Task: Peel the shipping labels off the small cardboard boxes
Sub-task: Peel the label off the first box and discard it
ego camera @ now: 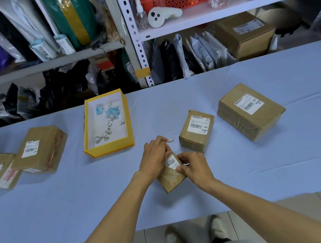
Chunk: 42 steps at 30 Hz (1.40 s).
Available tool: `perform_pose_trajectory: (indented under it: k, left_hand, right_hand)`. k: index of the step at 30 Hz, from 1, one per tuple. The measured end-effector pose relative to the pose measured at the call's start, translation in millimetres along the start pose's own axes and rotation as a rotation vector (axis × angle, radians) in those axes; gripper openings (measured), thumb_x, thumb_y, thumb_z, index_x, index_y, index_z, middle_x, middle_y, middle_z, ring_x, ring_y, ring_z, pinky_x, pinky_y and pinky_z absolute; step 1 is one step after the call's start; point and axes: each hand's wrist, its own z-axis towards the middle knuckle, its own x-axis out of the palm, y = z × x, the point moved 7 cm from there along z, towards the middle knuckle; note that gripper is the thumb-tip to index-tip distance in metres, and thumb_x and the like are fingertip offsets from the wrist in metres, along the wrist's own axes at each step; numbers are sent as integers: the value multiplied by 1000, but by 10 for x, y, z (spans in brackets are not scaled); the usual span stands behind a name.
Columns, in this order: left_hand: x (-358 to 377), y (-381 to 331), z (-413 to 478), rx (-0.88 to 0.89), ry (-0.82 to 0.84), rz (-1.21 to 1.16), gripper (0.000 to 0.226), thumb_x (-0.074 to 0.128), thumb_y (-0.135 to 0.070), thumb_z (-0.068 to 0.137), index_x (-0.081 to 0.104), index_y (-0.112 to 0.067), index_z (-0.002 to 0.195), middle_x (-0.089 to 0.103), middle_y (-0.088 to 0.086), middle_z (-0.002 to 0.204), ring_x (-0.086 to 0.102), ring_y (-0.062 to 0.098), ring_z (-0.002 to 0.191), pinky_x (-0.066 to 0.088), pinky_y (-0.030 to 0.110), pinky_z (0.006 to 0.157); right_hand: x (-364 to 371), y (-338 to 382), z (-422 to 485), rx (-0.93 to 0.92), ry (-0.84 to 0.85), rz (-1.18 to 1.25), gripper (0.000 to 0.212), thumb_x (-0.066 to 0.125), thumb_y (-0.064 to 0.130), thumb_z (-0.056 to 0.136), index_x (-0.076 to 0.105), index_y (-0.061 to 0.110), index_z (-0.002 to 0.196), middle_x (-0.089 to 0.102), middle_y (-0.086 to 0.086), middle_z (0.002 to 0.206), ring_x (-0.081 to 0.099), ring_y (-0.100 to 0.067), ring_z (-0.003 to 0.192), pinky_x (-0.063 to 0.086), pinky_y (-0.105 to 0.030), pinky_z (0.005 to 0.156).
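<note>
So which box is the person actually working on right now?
Look at the pale blue table, near its front edge in the middle. The small cardboard box lies there between the left hand and right hand. Unlike its neighbours, it is being held and its label picked at.
</note>
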Motion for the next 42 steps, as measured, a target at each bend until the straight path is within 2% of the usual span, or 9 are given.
perform_pose_trajectory:
  k: [11,15,22,25,27,31,35,39,42]
  left_hand:
    - [41,55,-19,-18,65,-222,6,54,-12,91,58,-13,87,49,2,128,45,20,121,41,39,98]
    - [-48,71,-27,-69,5,-360,15,64,-8,81,58,-17,93,55,-3,107,58,16,101,47,32,90]
    - [-26,79,-16,-85,13,-338,14,68,-3,76,64,-14,84,55,-3,123,56,16,111,45,27,92]
    - [-23,89,-30,-99,-3,-346,8,63,-4,79,64,-12,79,55,-4,123,56,14,111,44,25,89]
    - [-19,96,-40,-102,-18,-349,10,61,-4,82,62,-13,77,55,-4,121,55,13,112,43,24,88]
    - [-6,50,-74,-92,-6,-392,19,56,-3,84,57,-18,73,55,-4,120,54,12,112,41,15,82]
    - [-25,-10,-87,-59,-5,-460,16,54,-1,80,57,-13,70,55,-13,114,53,3,112,44,28,90]
    - [-27,-26,-73,-18,26,-435,18,52,-3,79,55,-18,70,54,-19,114,50,-3,113,41,43,101]
    - [-46,-42,-80,-5,35,-426,21,51,-3,80,54,-21,70,54,-18,116,51,-4,112,40,40,102]
  right_hand:
    - [19,-5,15,7,23,-125,17,68,17,75,72,15,91,73,-2,80,67,-20,76,54,-42,72]
    - [17,12,30,-6,58,-149,23,68,20,80,72,18,102,74,-1,84,66,-18,78,54,-39,73]
    - [12,-15,2,2,59,-92,24,68,20,80,72,17,103,74,1,86,67,-17,79,55,-41,75]
    - [15,-24,-6,39,80,-51,43,75,21,75,67,18,116,73,0,100,68,-14,88,57,-39,81]
    - [39,-29,-39,53,156,-47,75,84,25,63,56,22,132,67,2,114,65,-14,99,56,-37,87]
    - [141,-9,-114,-22,341,-117,133,90,18,53,3,35,153,43,9,130,49,-16,117,49,-36,96]
    - [165,21,-99,-76,337,-109,143,88,12,53,-12,43,149,40,9,133,52,-17,112,54,-38,87]
    - [146,73,-52,-129,276,-206,145,88,34,40,-4,34,151,37,9,142,47,-15,121,52,-37,89]
    - [129,79,-34,-159,254,-209,140,86,40,35,6,30,148,40,10,137,48,-17,120,54,-41,86]
